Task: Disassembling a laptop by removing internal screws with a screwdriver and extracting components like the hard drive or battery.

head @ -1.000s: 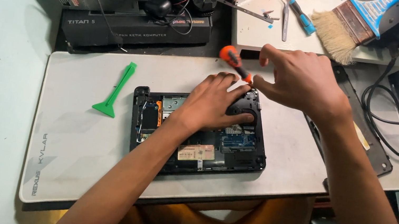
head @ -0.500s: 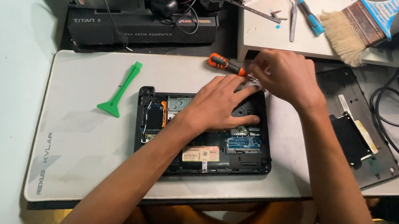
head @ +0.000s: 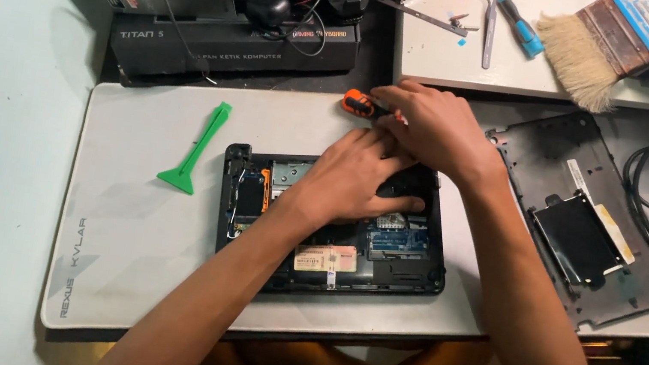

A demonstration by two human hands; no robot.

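An opened laptop [head: 333, 240] lies bottom side up in the middle of a pale mat [head: 126, 229] on the surface, its inner boards and parts showing. The left hand [head: 359, 181] rests flat on the laptop's upper middle, fingers spread and pressing down, gripping nothing. The right hand [head: 429, 125] sits just beyond it at the laptop's far edge, touching the left fingers, and is closed around a screwdriver [head: 363, 106] whose orange handle sticks out to the left. The tip is hidden under the hands.

A green pry tool [head: 195, 149] lies on the mat, left of the laptop and apart from both hands. The removed bottom cover [head: 587, 224] lies to the right, near the right forearm. A brush [head: 594, 43] and small tools sit on a white board further back.
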